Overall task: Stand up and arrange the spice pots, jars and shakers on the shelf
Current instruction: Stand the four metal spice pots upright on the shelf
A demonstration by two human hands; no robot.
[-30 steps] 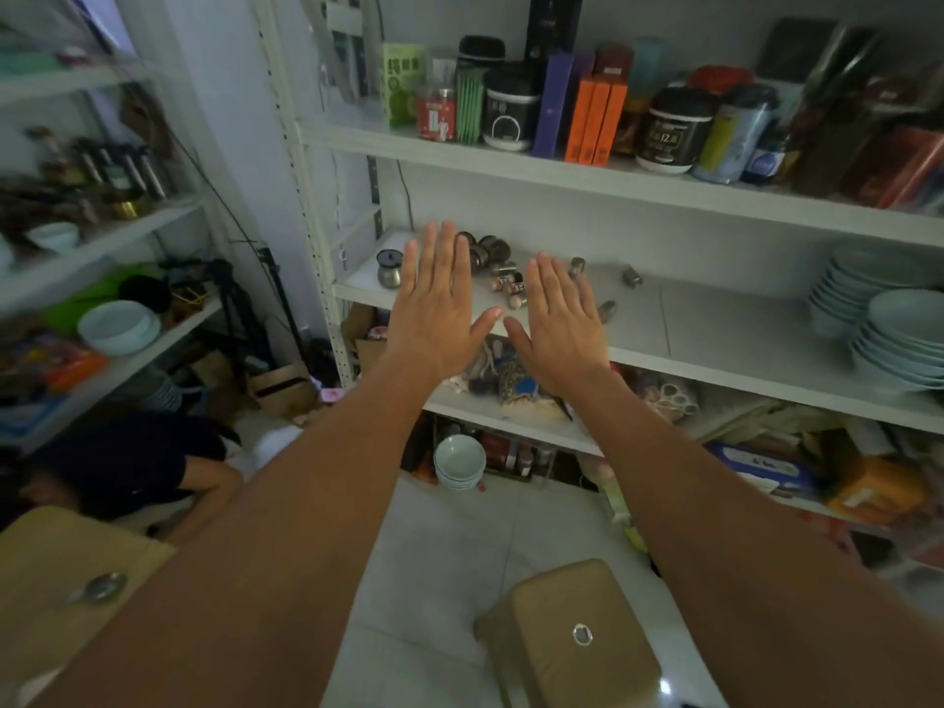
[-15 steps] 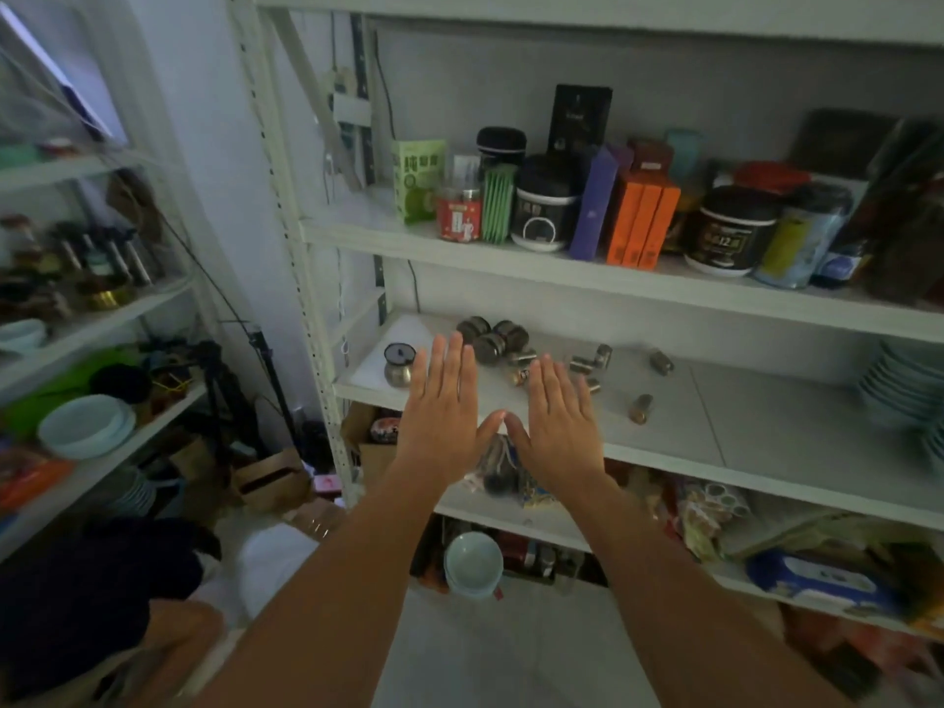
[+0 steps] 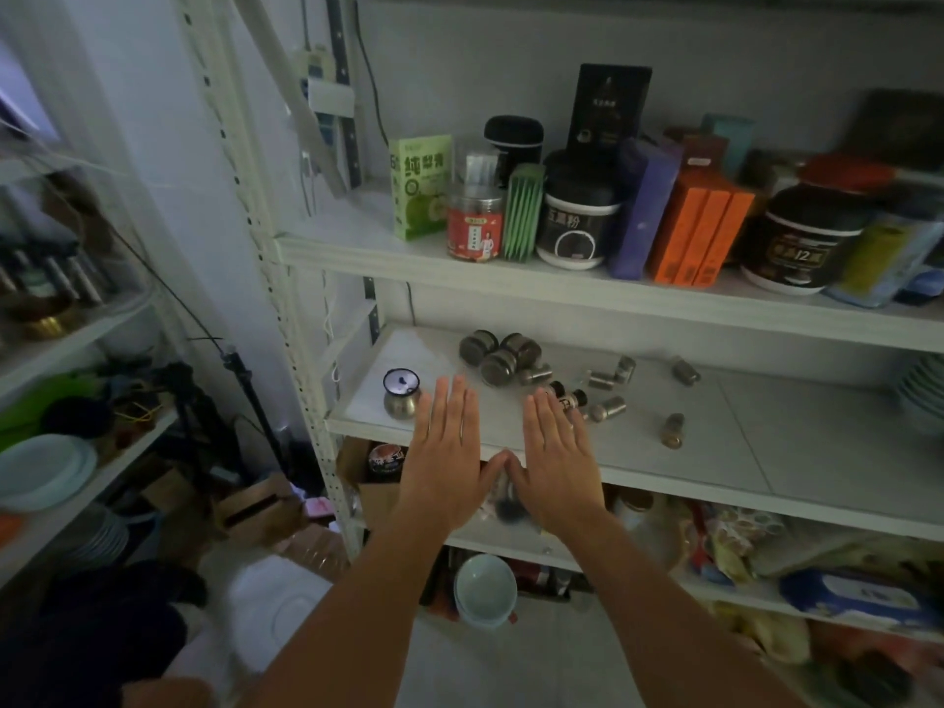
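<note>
On the white middle shelf [image 3: 766, 436] a round metal spice pot [image 3: 401, 394] with a glass lid stands upright at the left. Three squat metal jars [image 3: 498, 356] lie on their sides behind it. Several small metal shakers [image 3: 608, 408] and two dark-capped bottles [image 3: 567, 398] lie tipped over across the shelf, one [image 3: 673, 429] near the front. My left hand [image 3: 445, 462] and my right hand [image 3: 554, 465] are held flat, palms down, fingers together, thumbs almost touching, in front of the shelf edge. Both hands hold nothing.
The shelf above carries boxes, tubs and a red-labelled jar [image 3: 474, 228]. Stacked plates [image 3: 922, 390] sit at the right end of the middle shelf. Lower shelves hold packets and a stack of bowls [image 3: 485, 590]. Another rack [image 3: 76, 350] stands at the left. A person in dark clothing [image 3: 92, 651] crouches at the lower left.
The view has risen and come closer to the shelves; the stool has left the frame. Both hands stay flat and side by side, now lower against the middle shelf's front edge.
</note>
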